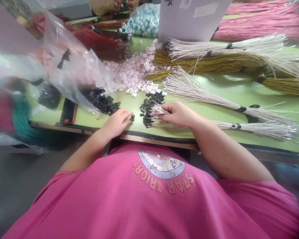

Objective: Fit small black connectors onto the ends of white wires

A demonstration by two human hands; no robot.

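Observation:
My left hand is just above the front of the table, thumb and forefinger closed around a small black connector. To its right, my right hand grips a cluster of white wires by their bright metal-tipped ends. Black connectors sit on many of the wire ends in a dense group beneath and beside those fingers. A heap of loose black connectors lies behind my left hand. From under my right forearm the wire bundle runs to the right, tied with black tape.
White connectors are piled mid-table beside a clear plastic bag. More white wires, yellow wires and pink wires lie to the right. A phone rests near the front edge. Another person's hands show at the top.

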